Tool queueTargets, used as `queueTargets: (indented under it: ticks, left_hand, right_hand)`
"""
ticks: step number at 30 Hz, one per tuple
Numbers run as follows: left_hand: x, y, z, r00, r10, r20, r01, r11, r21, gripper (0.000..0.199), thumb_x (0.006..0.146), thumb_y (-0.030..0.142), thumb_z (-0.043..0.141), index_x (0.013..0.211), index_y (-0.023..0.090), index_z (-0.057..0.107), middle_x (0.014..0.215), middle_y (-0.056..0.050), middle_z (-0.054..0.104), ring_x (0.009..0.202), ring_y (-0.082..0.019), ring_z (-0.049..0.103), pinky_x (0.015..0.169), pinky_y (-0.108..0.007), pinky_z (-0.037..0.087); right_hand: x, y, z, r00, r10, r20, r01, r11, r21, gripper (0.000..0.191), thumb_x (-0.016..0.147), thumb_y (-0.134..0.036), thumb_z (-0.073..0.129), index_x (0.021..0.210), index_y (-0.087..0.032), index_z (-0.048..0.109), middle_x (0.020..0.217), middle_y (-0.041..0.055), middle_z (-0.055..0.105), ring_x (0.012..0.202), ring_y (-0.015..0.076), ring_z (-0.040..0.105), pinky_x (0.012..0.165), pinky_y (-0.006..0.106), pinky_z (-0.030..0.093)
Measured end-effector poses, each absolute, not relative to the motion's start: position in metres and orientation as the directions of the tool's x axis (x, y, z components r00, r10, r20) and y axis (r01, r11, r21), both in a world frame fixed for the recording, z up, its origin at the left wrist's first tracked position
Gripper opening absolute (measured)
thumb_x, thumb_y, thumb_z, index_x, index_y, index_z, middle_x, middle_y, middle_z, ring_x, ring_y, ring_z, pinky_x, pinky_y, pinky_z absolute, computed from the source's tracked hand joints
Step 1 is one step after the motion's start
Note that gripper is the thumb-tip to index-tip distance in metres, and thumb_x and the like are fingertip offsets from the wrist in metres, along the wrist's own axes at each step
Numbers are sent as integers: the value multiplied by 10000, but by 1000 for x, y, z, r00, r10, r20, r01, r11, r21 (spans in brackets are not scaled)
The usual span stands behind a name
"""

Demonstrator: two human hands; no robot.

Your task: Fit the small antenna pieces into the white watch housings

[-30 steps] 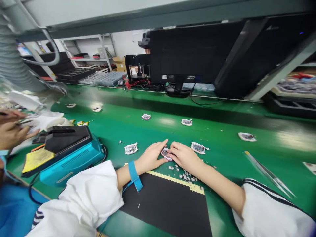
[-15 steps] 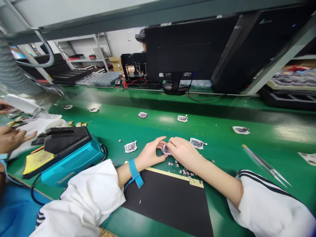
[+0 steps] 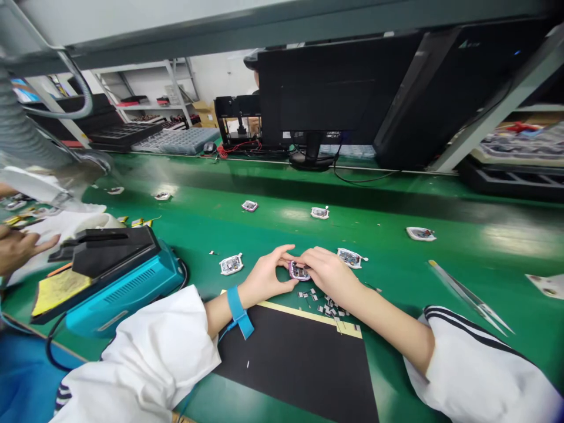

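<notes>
Between my hands is a small purple-rimmed electronic casing [image 3: 299,271] with a circuit board inside. My left hand [image 3: 267,276] grips its left side between thumb and fingers. My right hand [image 3: 330,271] is closed at its right edge, the fingertips partly hidden behind the knuckles. Just below lie several tiny loose components [image 3: 328,306] at the upper edge of a black mat [image 3: 299,364]. A white-rimmed casing [image 3: 350,258] lies beyond my right hand, and another white casing [image 3: 231,264] rests left of my left hand.
Tweezers [image 3: 473,299] lie on the right. A teal and black device [image 3: 123,288] with a yellow sponge stands on the left, near a co-worker's hand [image 3: 22,249]. More casings sit along the green bench [image 3: 282,235]. A monitor [image 3: 326,88] stands behind.
The purple-rimmed casing now shows more of its inside, as my right hand has shifted slightly off it. The whole view has moved slightly.
</notes>
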State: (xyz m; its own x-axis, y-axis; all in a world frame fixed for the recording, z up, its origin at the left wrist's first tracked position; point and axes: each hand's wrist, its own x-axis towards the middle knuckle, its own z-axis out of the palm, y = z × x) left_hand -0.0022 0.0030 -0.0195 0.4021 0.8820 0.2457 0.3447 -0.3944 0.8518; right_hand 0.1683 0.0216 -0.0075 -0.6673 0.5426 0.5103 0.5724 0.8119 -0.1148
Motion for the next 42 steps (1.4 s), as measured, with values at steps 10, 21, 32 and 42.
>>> queueTargets:
  ticks: [10,21,32,42]
  left_hand:
    - [0,0,-14,322,916,239,234,-322,918,579,597,131,624,1119,162,375,969,-52,576,842,-128,572,828,-279,471]
    - [-2,8,-19,360,930,70,46,-93,995,598,540,97,691,1066,135,410,897,-53,564,829,-147,591,825,-322,480]
    - [-3,13,-22,306,951,33,0,-35,999,531,524,80,702,985,133,443,900,-59,579,789,-123,586,810,-316,468]
    - [-8,24,-29,292,956,19,-25,-13,1000,545,546,89,693,1007,143,408,869,-35,567,760,-101,585,773,-277,479]
  right_hand:
    - [166,23,-8,-525,604,600,514,787,-341,124,810,-154,468,738,-123,564,702,41,524,684,123,454,630,256,393]
    - [162,32,-24,-432,731,528,388,679,-623,181,753,-187,558,605,-138,466,688,9,499,666,89,499,595,212,423]
    - [167,29,-26,-552,645,529,501,763,-408,179,811,-246,433,766,-155,580,811,57,514,742,140,453,685,302,387]
    - [165,22,-23,-598,646,475,626,746,-227,298,854,-307,386,1061,-153,535,976,79,555,827,166,474,724,321,389]
